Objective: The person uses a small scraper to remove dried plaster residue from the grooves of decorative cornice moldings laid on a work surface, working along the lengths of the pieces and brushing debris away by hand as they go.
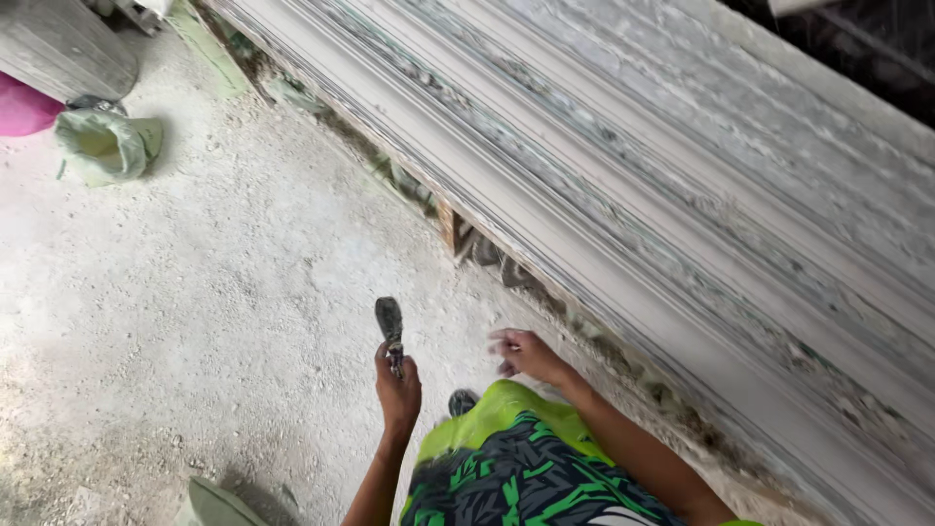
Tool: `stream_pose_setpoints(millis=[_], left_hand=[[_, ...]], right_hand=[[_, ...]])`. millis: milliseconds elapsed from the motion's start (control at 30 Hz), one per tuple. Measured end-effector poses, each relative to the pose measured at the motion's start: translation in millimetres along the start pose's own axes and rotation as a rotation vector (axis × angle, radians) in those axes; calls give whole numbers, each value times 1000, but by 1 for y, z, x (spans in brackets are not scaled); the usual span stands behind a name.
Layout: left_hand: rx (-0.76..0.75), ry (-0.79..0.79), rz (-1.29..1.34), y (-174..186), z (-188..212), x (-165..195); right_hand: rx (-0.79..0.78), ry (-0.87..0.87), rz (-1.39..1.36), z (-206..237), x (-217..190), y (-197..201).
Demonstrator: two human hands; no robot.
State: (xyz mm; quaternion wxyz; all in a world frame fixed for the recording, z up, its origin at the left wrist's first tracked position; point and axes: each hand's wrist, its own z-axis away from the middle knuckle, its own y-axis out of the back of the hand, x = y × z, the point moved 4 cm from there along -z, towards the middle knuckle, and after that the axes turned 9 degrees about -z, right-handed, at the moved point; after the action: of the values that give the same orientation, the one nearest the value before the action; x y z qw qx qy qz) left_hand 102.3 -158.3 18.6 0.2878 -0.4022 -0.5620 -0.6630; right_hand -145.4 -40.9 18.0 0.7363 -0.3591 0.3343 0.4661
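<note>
Head view, looking straight down, and I start at the fingers. On my left hand the fingers are curled tight into a fist around the handle of a small scraper; its dark, dusty blade sticks up and away from the knuckles, out over the floor. My right hand has nothing in it. Its fingers are loosely bent and slightly spread, blurred at the tips, pointing toward the scraper but clear of it, with a gap of bare floor between the two hands.

Both forearms run back toward the bottom of the frame, either side of my green and black patterned shorts. A dark shoe tip shows just ahead of the shorts, between the wrists.

Under everything is a pale, gritty concrete floor, covered in white dust. To the right of my right hand, a long stack of white moulded strips runs diagonally across the frame, resting on low supports along its near edge, with greenish streaks between the layers.

Well away at the upper left lies a crumpled green sack with an open mouth, next to a pink object and a grey cylinder. Another bit of green material sits at the bottom edge.
</note>
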Motion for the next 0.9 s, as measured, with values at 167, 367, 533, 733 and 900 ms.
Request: stream_pose_setpoints(millis=[167,367,533,733,900], left_hand=[[-76,291,335,12,-63,-3],[-151,268,380,-6,-176,4],[-163,152,290,1,-317,25],[-204,185,236,11,-455,66],[-329,280,333,-18,-556,90]], right_hand=[[-128,-83,269,-75,-44,-55],[-198,73,159,-199,-81,-78],[-242,102,195,-308,-142,-87],[-221,187,327,-413,-241,-93],[-115,287,319,-484,-323,-74]])
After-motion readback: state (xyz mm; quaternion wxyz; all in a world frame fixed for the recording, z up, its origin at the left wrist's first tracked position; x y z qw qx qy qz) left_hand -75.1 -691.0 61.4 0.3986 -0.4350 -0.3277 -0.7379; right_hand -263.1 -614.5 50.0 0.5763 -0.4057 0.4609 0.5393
